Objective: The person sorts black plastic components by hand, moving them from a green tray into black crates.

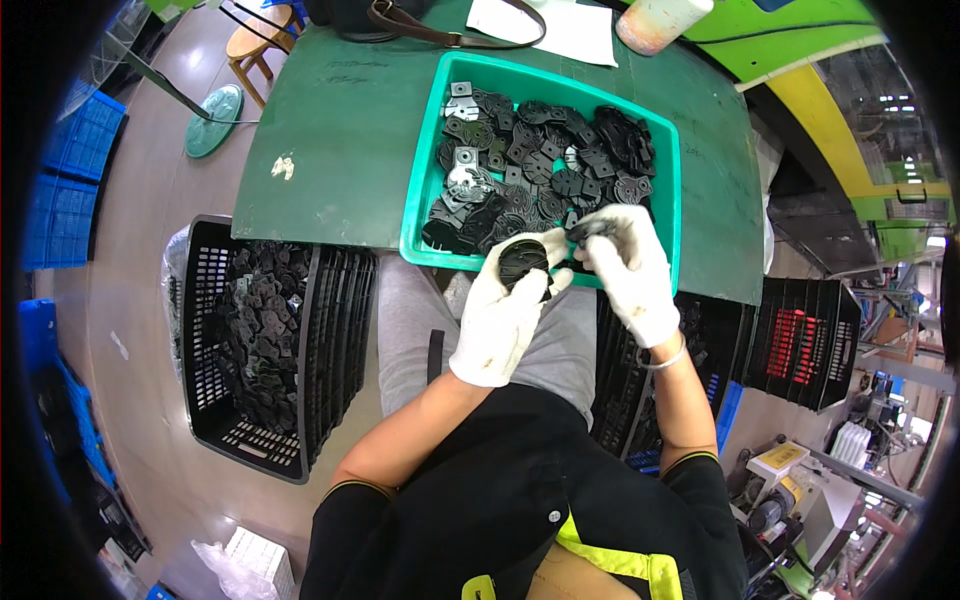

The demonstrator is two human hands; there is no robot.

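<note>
White work gloves cover both my hands, which are close together over the near edge of a green plastic tray [412, 215]. In my left hand [503, 315] is a round black plastic part [522, 262], its ribbed face turned up and the fingers wrapped round its rim. My right hand [632, 268] pinches a small dark part [590, 231] between thumb and fingers, a little right of the round one; its exact shape is partly hidden. Inside the tray lies a heap of black parts [530, 150], flat and rounded with tabs, a few of them silvery.
The tray stands on a green table [330, 150]. A black crate [205, 380] full of similar parts is at my left; more black crates [800, 345] stand at right. A brown strap [460, 40], white paper [570, 30] and a stained white container [660, 25] lie at the back.
</note>
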